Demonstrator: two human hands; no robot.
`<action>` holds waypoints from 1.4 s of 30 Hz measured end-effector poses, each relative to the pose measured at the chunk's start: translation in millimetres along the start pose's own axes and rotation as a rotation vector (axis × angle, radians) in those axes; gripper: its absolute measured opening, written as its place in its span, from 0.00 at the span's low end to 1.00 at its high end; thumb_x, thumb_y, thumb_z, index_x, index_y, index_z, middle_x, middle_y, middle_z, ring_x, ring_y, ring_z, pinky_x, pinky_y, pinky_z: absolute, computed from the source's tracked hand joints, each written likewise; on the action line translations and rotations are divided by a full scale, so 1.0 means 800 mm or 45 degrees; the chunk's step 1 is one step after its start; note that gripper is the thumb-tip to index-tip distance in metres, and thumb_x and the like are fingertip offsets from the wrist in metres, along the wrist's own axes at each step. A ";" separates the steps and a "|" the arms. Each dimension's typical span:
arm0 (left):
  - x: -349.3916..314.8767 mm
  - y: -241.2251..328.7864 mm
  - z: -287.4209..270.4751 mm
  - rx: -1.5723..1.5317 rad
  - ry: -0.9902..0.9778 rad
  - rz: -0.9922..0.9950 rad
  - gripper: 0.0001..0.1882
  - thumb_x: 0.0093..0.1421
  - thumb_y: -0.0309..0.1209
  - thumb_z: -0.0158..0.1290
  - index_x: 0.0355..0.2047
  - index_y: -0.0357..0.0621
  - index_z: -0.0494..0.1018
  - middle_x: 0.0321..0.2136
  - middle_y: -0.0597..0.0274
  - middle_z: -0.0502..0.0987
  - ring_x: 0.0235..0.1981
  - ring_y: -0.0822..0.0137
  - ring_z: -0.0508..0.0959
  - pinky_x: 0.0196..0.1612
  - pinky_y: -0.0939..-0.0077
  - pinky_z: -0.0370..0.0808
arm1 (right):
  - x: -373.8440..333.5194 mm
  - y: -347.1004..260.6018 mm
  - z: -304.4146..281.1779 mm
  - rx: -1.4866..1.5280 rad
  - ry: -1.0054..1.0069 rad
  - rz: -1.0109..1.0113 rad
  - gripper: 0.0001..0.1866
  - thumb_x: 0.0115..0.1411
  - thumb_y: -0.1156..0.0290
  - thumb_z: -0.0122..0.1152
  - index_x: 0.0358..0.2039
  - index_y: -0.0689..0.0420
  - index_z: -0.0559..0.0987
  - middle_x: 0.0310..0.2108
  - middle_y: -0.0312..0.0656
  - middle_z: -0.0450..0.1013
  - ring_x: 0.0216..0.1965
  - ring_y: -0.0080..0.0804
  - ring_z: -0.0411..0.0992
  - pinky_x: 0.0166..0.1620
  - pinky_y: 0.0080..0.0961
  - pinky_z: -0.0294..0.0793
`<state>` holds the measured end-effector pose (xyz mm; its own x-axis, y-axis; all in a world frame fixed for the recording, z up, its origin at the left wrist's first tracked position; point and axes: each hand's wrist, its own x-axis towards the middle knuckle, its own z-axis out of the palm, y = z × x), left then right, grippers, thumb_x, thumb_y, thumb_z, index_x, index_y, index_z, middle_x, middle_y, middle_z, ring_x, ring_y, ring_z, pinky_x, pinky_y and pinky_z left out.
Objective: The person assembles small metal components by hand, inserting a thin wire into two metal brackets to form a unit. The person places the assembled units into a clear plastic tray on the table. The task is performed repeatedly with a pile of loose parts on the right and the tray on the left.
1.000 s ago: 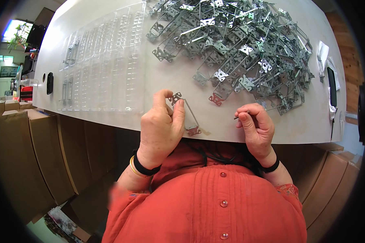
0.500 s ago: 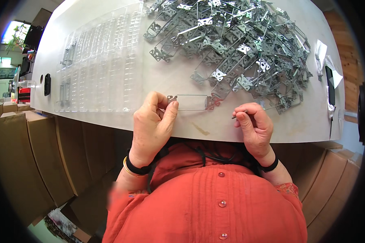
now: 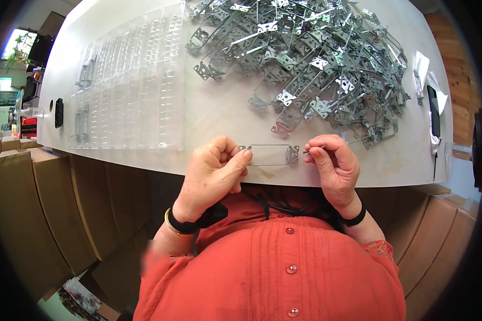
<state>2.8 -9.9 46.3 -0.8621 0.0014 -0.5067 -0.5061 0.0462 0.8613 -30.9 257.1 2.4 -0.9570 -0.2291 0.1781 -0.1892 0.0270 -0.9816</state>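
Between thumb and fingers, my left hand (image 3: 215, 170) pinches one end of a metal wire frame (image 3: 293, 154), a long narrow loop with a punched plate at each end. The frame lies sideways over the near edge of the table, its far plate pointing at my right hand (image 3: 334, 162). That hand is closed in a pinch on a thin dark rod (image 3: 323, 146), whose tip is close to the plate; a small gap seems to separate them. Most of the rod is hidden in the fingers.
A big heap of similar metal frames (image 3: 316, 64) covers the far middle and right of the white table (image 3: 214, 115). Clear plastic trays (image 3: 139, 91) lie at the left, a few frames in them. A black object (image 3: 59, 113) sits near the left edge. Cardboard boxes (image 3: 64, 203) stand below.
My left hand has drawn the wire frame toward me and to the right, away from the heap. My right hand has barely moved, still pinching the rod.
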 end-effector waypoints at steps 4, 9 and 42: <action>0.003 0.001 0.011 0.208 0.134 0.107 0.14 0.72 0.34 0.63 0.41 0.36 0.74 0.23 0.67 0.79 0.16 0.82 0.73 0.20 0.84 0.68 | -0.002 0.003 0.001 0.022 0.005 -0.001 0.06 0.72 0.80 0.65 0.48 0.64 0.82 0.44 0.41 0.79 0.37 0.22 0.79 0.42 0.19 0.80; 0.002 -0.008 0.012 0.330 0.183 0.301 0.15 0.73 0.31 0.61 0.53 0.34 0.74 0.23 0.70 0.77 0.18 0.83 0.72 0.21 0.84 0.67 | 0.002 0.001 0.000 -0.090 -0.036 -0.057 0.06 0.71 0.82 0.66 0.47 0.64 0.83 0.43 0.41 0.79 0.37 0.22 0.79 0.41 0.20 0.79; 0.005 -0.023 0.014 0.280 0.129 0.384 0.11 0.73 0.27 0.60 0.52 0.37 0.77 0.21 0.74 0.75 0.17 0.85 0.70 0.20 0.85 0.65 | 0.006 -0.002 0.008 -0.332 -0.014 -0.079 0.06 0.69 0.82 0.68 0.45 0.62 0.83 0.40 0.41 0.80 0.32 0.21 0.78 0.37 0.19 0.78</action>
<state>8.8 0.4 28.1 -0.9752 -0.0503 -0.2157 -0.2212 0.2718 0.9366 -33.9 249.6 4.7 -0.9395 -0.2489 0.2352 -0.2991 0.2621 -0.9175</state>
